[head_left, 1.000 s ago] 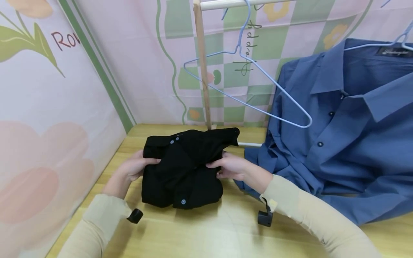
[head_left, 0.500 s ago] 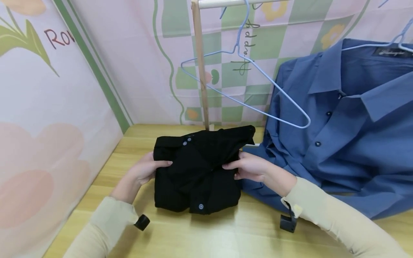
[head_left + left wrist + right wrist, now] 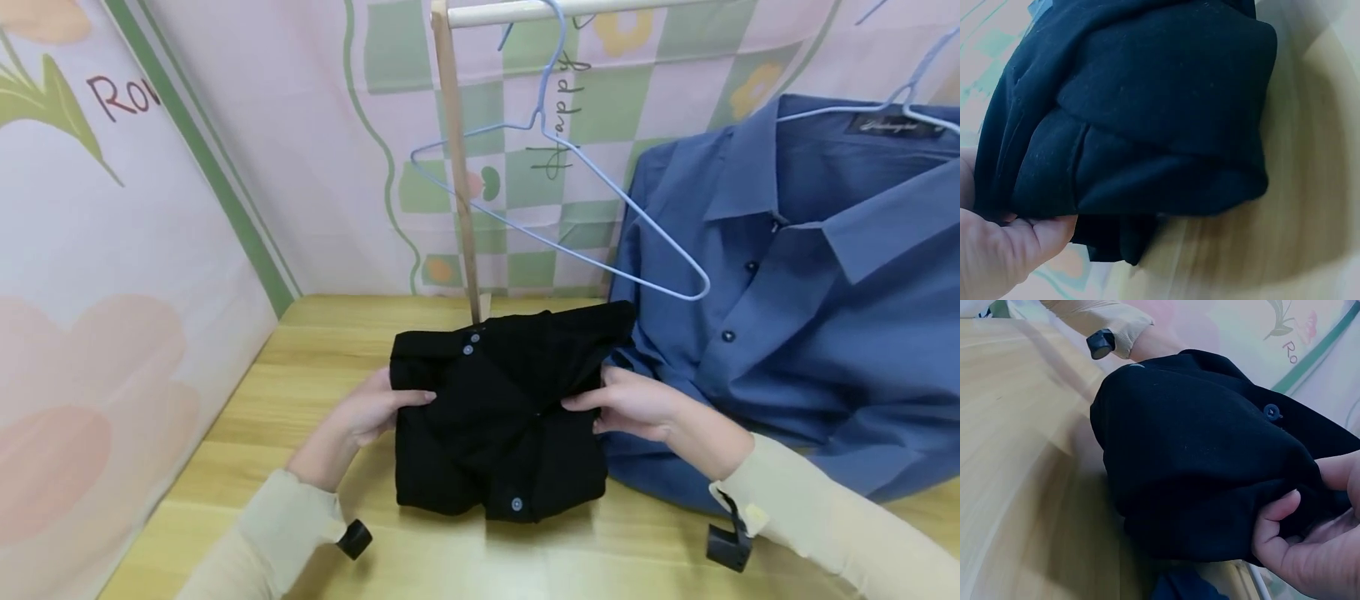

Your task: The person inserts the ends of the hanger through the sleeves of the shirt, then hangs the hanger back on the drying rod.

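Observation:
A folded black shirt with grey-blue buttons is held just above the wooden table, its shadow falling beneath it. My left hand grips its left side, thumb on top and the other fingers hidden under the cloth. On the opposite side my right hand pinches the shirt the same way. The left wrist view shows the left thumb against the bundle's edge. In the right wrist view, my right hand has curled fingers around a fold of the black cloth, near a button.
A blue shirt hangs on a hanger at the right, its lower part spread on the table. A bare light-blue hanger hangs from the rack's white rail, behind the black shirt. The rack's wooden post stands at the back.
Both hands have carried the black shirt to the right, closer to the blue shirt, and slightly toward me. The grip looks the same. The head view has shifted a little.

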A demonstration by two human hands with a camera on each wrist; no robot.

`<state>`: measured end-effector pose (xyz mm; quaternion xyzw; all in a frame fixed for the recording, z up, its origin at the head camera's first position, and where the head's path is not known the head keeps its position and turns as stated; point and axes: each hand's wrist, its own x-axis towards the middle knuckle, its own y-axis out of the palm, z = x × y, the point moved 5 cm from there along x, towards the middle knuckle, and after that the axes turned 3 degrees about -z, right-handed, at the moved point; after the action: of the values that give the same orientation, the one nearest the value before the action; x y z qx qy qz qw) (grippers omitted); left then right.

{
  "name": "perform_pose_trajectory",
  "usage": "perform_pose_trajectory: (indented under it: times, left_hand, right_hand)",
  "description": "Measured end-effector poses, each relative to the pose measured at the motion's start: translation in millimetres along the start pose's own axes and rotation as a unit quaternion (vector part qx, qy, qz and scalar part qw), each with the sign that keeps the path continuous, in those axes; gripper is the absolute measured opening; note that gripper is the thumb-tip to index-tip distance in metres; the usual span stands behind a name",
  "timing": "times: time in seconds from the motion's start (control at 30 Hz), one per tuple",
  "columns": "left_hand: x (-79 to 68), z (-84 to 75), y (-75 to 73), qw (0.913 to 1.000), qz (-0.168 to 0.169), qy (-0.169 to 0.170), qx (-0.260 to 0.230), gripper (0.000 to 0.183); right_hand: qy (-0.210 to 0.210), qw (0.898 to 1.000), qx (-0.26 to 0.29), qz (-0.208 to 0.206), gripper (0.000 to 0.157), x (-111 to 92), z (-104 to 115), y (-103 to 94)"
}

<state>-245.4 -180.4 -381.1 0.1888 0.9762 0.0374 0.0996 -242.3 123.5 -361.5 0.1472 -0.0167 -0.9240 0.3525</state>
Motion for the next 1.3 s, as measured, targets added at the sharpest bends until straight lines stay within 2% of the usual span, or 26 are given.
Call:
perform_pose_trajectory:
  times: [0.13, 0.3, 0.4, 0.5, 0.67, 0.87, 1.0, 1.07, 1.2, 1.3]
  left_hand:
    - [7.4, 3.8, 14.6, 0.9996, 0.025, 0.006, -0.013, 0.039]
    - [15.2, 9.8, 31.1, 0.9989, 0.044, -0.010, -0.010, 0.041]
    - [18.5, 12.4, 37.1, 0.9989, 0.043, -0.017, -0.001, 0.043]
    - [21.9, 16.7, 39.5, 0.9990, 0.029, -0.031, 0.017, 0.042]
    - [28.6, 25.0, 37.4, 0.9975, 0.007, -0.054, 0.045, 0.043]
    - [39.6, 32.8, 29.9, 0.9966, -0.016, -0.065, 0.049, 0.042]
    - [43.8, 36.3, 27.0, 0.9963, -0.016, -0.066, 0.053, 0.044]
    - [44.0, 37.2, 25.7, 0.9955, -0.004, -0.071, 0.062, 0.049]
    - [40.0, 34.8, 18.3, 0.9897, 0.033, -0.096, 0.101, 0.058]
    - [36.4, 28.7, 8.5, 0.9830, 0.061, -0.114, 0.130, 0.063]
  right_hand:
    - [-0.008, 1.000, -0.004, 0.005, 0.020, -12.8, 1.2, -9.8]
    - [0.001, 1.000, -0.017, -0.012, 0.025, -27.6, -1.8, -23.6]
    - [0.011, 0.999, -0.030, -0.026, 0.029, -33.4, -8.7, -31.1]
    - [0.014, 0.998, -0.040, -0.037, 0.030, -36.5, -20.1, -37.5]
    - [0.007, 0.997, -0.054, -0.061, 0.028, -35.9, -35.1, -46.5]
    - [0.011, 0.990, -0.090, -0.104, 0.043, -30.2, -41.9, -54.1]
    - [0.021, 0.984, -0.116, -0.131, 0.046, -27.5, -46.2, -57.1]
    - [0.026, 0.983, -0.123, -0.137, 0.049, -28.0, -47.2, -58.7]
    - [0.037, 0.982, -0.120, -0.139, 0.066, -33.9, -45.3, -65.2]
    - [0.049, 0.984, -0.110, -0.133, 0.088, -39.0, -40.5, -72.0]
